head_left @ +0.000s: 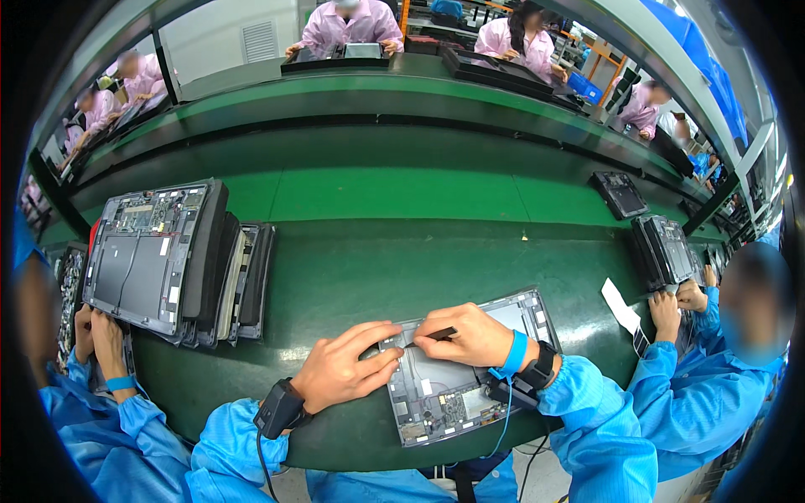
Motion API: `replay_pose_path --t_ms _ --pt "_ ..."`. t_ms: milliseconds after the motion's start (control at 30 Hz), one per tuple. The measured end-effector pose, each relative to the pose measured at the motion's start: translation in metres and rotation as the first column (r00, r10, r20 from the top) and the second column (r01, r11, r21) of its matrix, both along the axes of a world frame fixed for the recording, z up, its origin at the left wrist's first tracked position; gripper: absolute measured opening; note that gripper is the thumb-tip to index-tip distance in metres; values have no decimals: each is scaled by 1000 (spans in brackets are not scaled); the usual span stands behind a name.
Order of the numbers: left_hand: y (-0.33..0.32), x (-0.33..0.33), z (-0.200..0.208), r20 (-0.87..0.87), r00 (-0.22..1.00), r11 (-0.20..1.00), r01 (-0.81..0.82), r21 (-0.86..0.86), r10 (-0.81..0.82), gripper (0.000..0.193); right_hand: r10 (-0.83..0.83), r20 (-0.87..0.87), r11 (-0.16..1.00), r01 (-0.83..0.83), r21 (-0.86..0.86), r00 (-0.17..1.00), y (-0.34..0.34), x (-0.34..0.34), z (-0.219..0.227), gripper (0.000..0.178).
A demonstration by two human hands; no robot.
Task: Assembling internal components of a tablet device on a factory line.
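In front of me an opened flat device chassis (pixel 436 375) lies slightly turned on the green bench, its circuit board (pixel 453 408) facing up toward my side. My right hand (pixel 470 335) is closed around a slim black tweezers-like tool (pixel 440 334). Its tip points left, at the chassis's upper left edge. My left hand (pixel 348 369) rests at that same edge with fingers stretched out, close to the tip; it holds nothing I can see. Both wrists carry black strapped units, and a blue band (pixel 514 354) with a cord circles the right one.
A tall stack of similar chassis (pixel 138 260) stands on the left. Another stack (pixel 667 247) and a single chassis (pixel 620 194) are at the right. A white strip (pixel 620 305) lies near a co-worker's hands (pixel 667 314). Blue-sleeved co-workers flank me; people in pink work beyond the raised ledge (pixel 335 92).
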State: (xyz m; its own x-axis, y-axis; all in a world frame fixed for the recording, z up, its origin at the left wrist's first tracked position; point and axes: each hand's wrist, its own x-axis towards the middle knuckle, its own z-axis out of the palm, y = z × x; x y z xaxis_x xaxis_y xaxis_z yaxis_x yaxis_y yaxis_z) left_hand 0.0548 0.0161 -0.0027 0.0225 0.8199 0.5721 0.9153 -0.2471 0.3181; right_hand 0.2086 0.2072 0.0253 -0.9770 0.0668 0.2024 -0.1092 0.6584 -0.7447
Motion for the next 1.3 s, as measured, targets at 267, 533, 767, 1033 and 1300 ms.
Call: replay_pose_path --t_ms 267,533,767,1033,1300 --pt "1 -2 -4 74 997 997 24 -75 -19 16 62 17 997 -63 44 998 2 -3 -4 12" --pt "-2 -4 0 170 985 992 47 -121 -26 16 76 6 997 -76 6 997 2 -5 -1 11" --pt "-2 -3 -1 166 986 992 52 -113 -33 16 103 10 994 -103 26 995 3 -6 -1 12" --pt "-1 -3 -1 138 990 995 36 -92 -23 16 180 35 978 -183 102 983 7 -9 5 13" --pt "-3 -1 0 57 998 996 0 -90 6 15 193 116 972 -206 115 974 9 -11 7 15"
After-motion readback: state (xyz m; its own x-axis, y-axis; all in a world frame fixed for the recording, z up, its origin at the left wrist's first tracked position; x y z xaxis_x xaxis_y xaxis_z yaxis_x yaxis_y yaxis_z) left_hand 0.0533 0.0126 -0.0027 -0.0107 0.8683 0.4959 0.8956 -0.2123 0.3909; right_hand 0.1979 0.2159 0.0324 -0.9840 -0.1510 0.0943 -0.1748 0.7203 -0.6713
